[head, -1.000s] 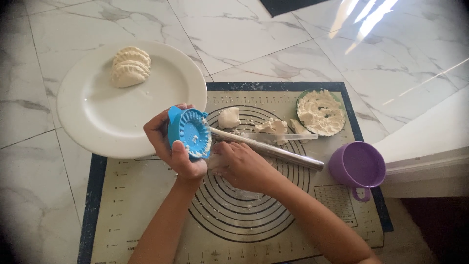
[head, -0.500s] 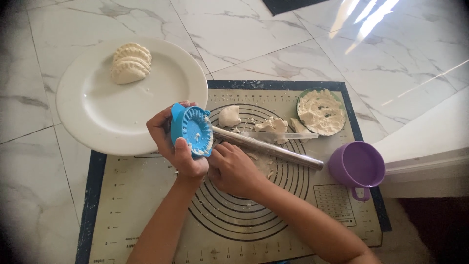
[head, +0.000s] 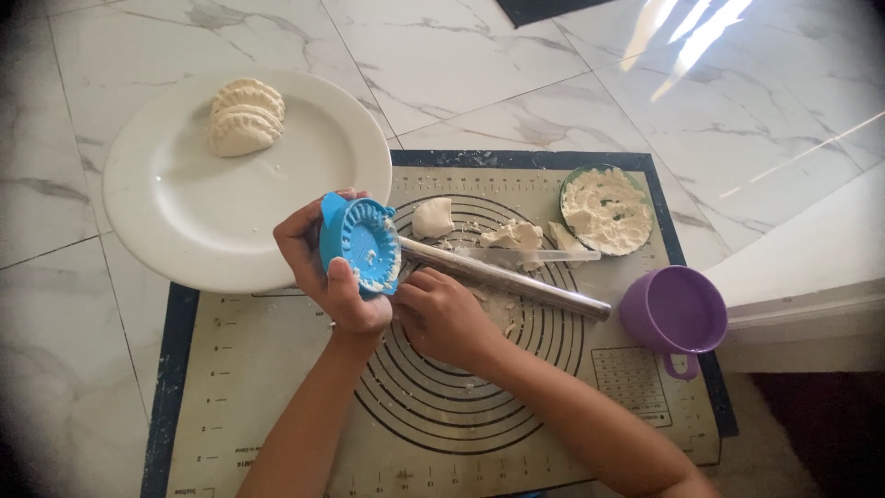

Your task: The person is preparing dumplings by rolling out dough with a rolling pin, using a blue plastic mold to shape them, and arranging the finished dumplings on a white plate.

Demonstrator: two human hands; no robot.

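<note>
while our left hand gripped blue dumpling press upright over mat's far-left part, our right hand lay just right of it, curled; grip unclear. rolling pin ran rightward beyond.

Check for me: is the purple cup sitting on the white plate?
No, the purple cup stands at the right edge of the baking mat, while the white plate lies to the left holding only shaped dumplings.

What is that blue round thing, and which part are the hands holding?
It's a blue dumpling press. The left hand grips its lower edge and back; the right hand holds nothing visible.
</note>
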